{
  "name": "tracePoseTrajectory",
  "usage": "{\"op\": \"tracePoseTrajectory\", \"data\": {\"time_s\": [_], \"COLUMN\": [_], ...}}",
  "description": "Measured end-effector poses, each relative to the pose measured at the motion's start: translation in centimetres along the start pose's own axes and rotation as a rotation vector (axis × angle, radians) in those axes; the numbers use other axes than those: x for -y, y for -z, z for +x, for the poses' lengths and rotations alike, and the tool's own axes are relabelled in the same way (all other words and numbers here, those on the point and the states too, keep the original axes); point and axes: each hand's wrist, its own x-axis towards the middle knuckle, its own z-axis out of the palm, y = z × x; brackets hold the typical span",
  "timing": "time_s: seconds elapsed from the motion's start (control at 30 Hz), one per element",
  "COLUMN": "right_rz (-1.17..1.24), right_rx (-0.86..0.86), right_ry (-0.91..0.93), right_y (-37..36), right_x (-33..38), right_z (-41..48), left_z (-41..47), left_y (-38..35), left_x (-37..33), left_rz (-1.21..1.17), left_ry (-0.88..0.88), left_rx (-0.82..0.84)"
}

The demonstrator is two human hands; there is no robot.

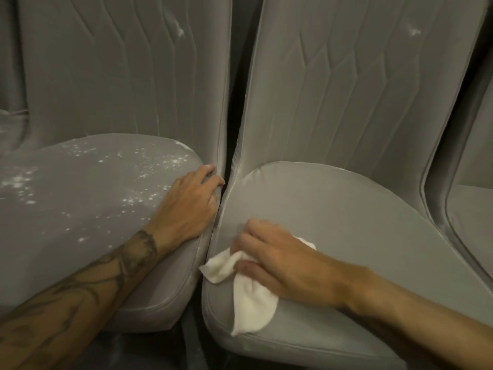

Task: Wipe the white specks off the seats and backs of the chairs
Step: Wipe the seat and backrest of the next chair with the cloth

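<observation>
Grey chairs (346, 102) side by side, white specks (174, 162) on left seat (88, 217)

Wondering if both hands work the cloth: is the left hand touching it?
Apart. The head view shows the left hand resting on the speckled seat, while the white cloth is gripped by the right hand on the neighbouring seat.

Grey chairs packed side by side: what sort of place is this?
Perhaps a hall or storeroom being cleaned. Padded chairs stand pressed together, white specks dot the left seat, and the right hand holds a white cloth on the next seat.
</observation>
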Motion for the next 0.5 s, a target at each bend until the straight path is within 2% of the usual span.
{"op": "tracePoseTrajectory", "data": {"time_s": [0.07, 0.17, 0.2, 0.3, 0.37, 0.43, 0.5], "right_rz": [-0.043, -0.082, -0.093, -0.068, 0.006, -0.008, -0.075], "right_rx": [0.007, -0.02, -0.024, -0.078, -0.024, 0.001, -0.035], "right_ry": [-0.085, -0.356, -0.375, -0.163, -0.056, -0.091, -0.242], "right_y": [0.9, 1.9, 1.6, 0.0, -0.2, 0.7, 2.0], "right_x": [-1.5, -3.7, -3.4, 0.7, 2.7, 1.4, -2.0], "right_z": [0.9, 2.9, 3.1, 0.6, -2.0, -3.7, -4.3], "left_z": [0.0, 0.2, 0.2, 0.2, 0.1, 0.1, 0.1], "left_y": [-0.1, -0.2, -0.3, -0.2, -0.1, 0.1, 0.2], "left_x": [0.2, 0.4, 0.4, 0.4, 0.3, 0.1, 0.0], "left_rz": [0.004, -0.004, -0.006, 0.006, 0.002, -0.003, -0.01], "left_ry": [-0.005, -0.003, -0.003, 0.003, 0.01, 0.018, 0.025], "left_rx": [-0.008, -0.003, -0.001, -0.002, 0.011, 0.018, 0.027]}}
